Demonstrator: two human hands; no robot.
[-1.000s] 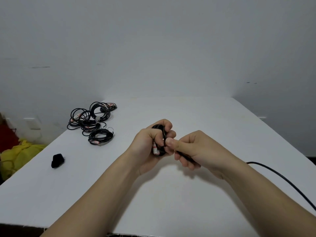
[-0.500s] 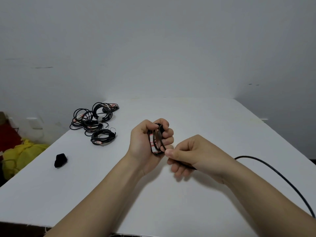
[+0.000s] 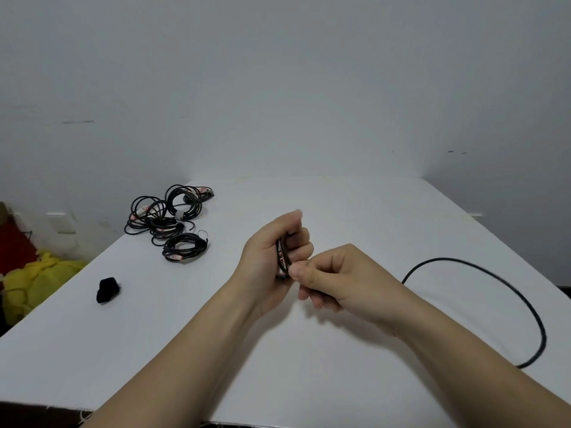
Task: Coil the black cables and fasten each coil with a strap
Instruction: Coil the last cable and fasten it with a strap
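My left hand [image 3: 272, 257] curls around a small coil of black cable [image 3: 282, 257] above the tabletop [image 3: 340, 211]. My right hand [image 3: 336, 279] pinches the cable just beside it, its loose run [image 3: 494, 279] looping rightward. Bundled coils [image 3: 173, 223] lie far left, a small black item [image 3: 107, 290] nearer.

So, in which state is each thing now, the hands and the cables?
Left hand: grips the small coil.
Small coil: in the fist, unfinished.
Right hand: pinches the loose cable length beside the coil.
Loose cable length: uncoiled, arcing over the table.
Coiled cables: piled at far left.
Small black item: lying alone, untouched.
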